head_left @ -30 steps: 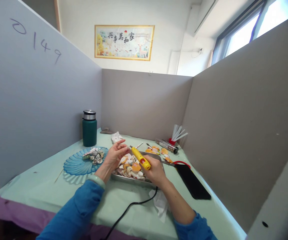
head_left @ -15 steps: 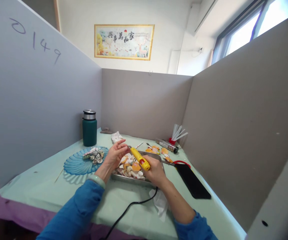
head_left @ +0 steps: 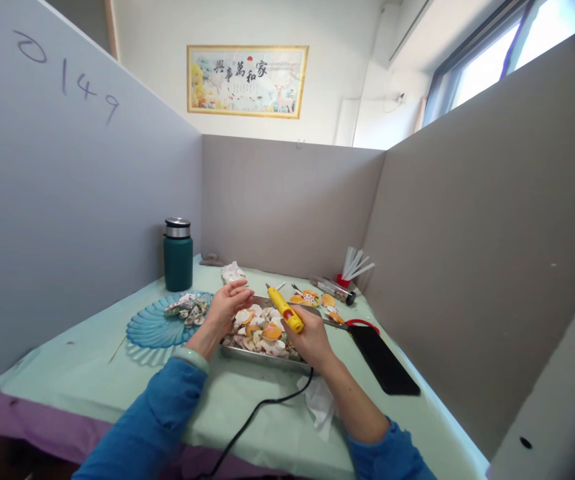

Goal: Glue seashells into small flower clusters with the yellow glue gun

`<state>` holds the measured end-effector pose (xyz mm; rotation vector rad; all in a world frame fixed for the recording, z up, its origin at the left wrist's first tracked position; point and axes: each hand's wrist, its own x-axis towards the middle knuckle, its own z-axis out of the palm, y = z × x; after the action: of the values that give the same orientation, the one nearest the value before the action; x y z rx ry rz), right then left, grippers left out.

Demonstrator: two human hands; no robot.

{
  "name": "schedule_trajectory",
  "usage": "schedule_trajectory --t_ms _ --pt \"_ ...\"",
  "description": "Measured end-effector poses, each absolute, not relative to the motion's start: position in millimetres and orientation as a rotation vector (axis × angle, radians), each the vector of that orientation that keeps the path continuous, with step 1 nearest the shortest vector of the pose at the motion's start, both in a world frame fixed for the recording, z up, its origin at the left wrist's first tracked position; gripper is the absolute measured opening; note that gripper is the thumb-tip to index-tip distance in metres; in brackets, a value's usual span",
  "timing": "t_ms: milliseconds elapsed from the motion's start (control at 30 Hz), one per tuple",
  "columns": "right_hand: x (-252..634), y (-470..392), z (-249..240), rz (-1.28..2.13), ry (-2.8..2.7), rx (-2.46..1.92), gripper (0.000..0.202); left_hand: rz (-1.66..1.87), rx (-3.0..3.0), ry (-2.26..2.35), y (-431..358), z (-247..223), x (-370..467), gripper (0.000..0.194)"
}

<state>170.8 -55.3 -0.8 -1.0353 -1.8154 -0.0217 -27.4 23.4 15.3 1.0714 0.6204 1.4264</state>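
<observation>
My right hand [head_left: 310,337] is wrapped round a yellow glue gun [head_left: 285,309], its nozzle pointing up and to the left. A black cord runs from below that hand to the table's near edge. To the left, my left hand [head_left: 228,308] has its thumb and fingertips together, while other fingers stretch out. Whatever is pinched there is too small to make out. Under both hands lies a metal tray [head_left: 262,361] heaped with white, orange and brown seashells [head_left: 271,331]. Part of the tray is hidden by my hands.
Left stands a blue scalloped plate [head_left: 150,327] bearing a shell cluster [head_left: 187,309], with a green bottle [head_left: 178,257] behind. On the right are a black phone [head_left: 384,360], red-handled scissors [head_left: 364,325], loose shells [head_left: 328,301], a clear tube [head_left: 334,291] and white glue sticks [head_left: 354,265]. Crumpled tissue [head_left: 320,405] lies in front.
The glue gun's nozzle has come away from my left fingertips, leaving a gap between them. My right hand has shifted slightly, and my left hand has turned a little.
</observation>
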Motion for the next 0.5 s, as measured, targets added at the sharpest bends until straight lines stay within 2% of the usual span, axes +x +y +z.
schedule_trajectory --t_ms 233,367,500 --pt "171.5 -51.6 -3.2 -0.044 -1.720 -1.104 0.012 1.407 1.415 0.780 25.9 10.0 -27.3 0.046" --pt "172.7 -49.2 -3.3 -0.041 -1.596 -1.168 0.014 1.109 1.944 0.982 28.6 -0.4 -23.5 0.038" --pt "173.3 -48.3 -3.2 -0.018 -1.557 -1.178 0.016 0.836 2.306 1.121 32.0 -9.6 -18.9 0.039"
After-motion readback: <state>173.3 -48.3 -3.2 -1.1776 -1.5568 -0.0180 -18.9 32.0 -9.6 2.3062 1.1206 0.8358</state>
